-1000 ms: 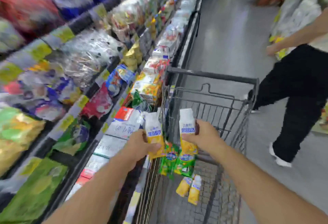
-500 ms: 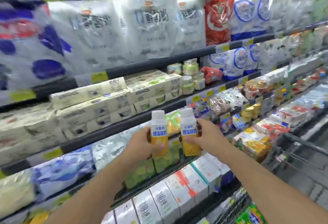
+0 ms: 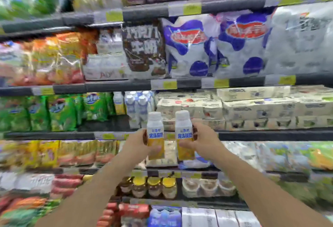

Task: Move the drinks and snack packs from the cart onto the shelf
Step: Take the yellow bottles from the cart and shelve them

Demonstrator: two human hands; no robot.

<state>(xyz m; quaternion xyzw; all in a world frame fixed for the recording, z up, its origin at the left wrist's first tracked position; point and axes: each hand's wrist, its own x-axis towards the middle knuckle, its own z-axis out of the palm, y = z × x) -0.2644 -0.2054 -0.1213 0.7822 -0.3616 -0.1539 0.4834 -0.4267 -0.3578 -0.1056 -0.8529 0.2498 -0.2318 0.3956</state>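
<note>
I hold two white-and-yellow drink bottles upright in front of the shelves. My left hand (image 3: 137,144) grips the left bottle (image 3: 155,135) and my right hand (image 3: 203,142) grips the right bottle (image 3: 184,133). Both bottles hover before the dark shelf rail (image 3: 252,135) of the middle shelf. On that shelf behind them stand white-and-blue bottles (image 3: 139,108) and one matching yellow bottle (image 3: 119,103). The cart is out of view.
Green snack bags (image 3: 59,112) fill the shelf's left part, with a dark gap (image 3: 104,125) beside them; pale boxed packs (image 3: 252,108) fill the right. Large milk-powder bags (image 3: 216,46) sit above. Jars (image 3: 155,187) and cups stand two shelves lower.
The view has swung from the cart to face the shelves squarely. Both hands have carried their bottles from over the cart up to the middle shelf's front.
</note>
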